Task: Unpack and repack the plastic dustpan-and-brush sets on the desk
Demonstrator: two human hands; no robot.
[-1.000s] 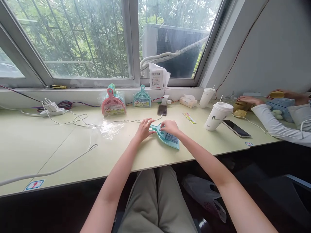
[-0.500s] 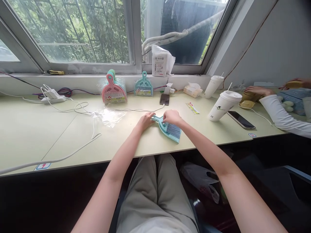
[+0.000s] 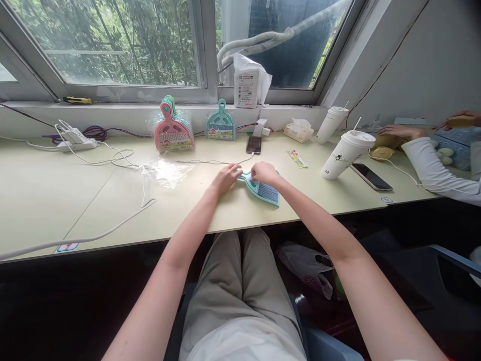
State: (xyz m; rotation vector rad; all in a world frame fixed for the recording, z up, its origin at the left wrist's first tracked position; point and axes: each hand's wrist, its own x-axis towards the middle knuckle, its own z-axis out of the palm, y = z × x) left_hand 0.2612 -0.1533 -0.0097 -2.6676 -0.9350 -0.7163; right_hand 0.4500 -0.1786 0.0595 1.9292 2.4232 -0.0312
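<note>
A small teal dustpan-and-brush set (image 3: 265,190) lies flat on the pale green desk (image 3: 112,200) just in front of me. My left hand (image 3: 225,177) rests at the end of its handle, fingers curled against it. Over the base of the handle sits my right hand (image 3: 264,172), fingers bent down onto the brush. Both hands touch the set. A pink-fronted stack of the same sets in clear wrap (image 3: 172,133) and a single teal set (image 3: 220,125) lean upright against the sill.
A crumpled clear bag (image 3: 167,171), white cables (image 3: 112,159) and a power strip (image 3: 73,143) lie to the left. A phone (image 3: 254,145), two lidded cups (image 3: 344,154), a tissue pack (image 3: 298,132) and another phone (image 3: 371,176) are to the right. Another person's sleeved arm (image 3: 428,165) works at far right.
The camera has tilted down, so everything sits higher in view. My hands stay on the teal set, with the fingers shifting only slightly on its handle.
</note>
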